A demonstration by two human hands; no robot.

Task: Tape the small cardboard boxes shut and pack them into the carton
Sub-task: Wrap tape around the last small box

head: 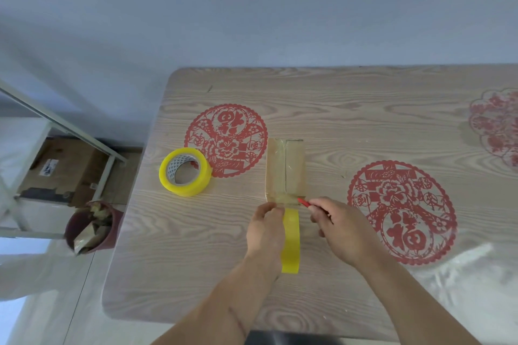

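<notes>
A small cardboard box lies flat on the wooden table, with clear tape running along its top seam. A strip of yellow tape leads from the box's near edge toward me. My left hand pinches that strip at the near edge of the box. My right hand grips a red cutter, whose tip touches the tape at the box's near right corner. A yellow tape roll stands to the left of the box.
Red paper-cut decorations lie under the table's clear cover, one at the right. Off the table's left side stand a dark red bin with scraps, a metal frame and a brown carton on the floor.
</notes>
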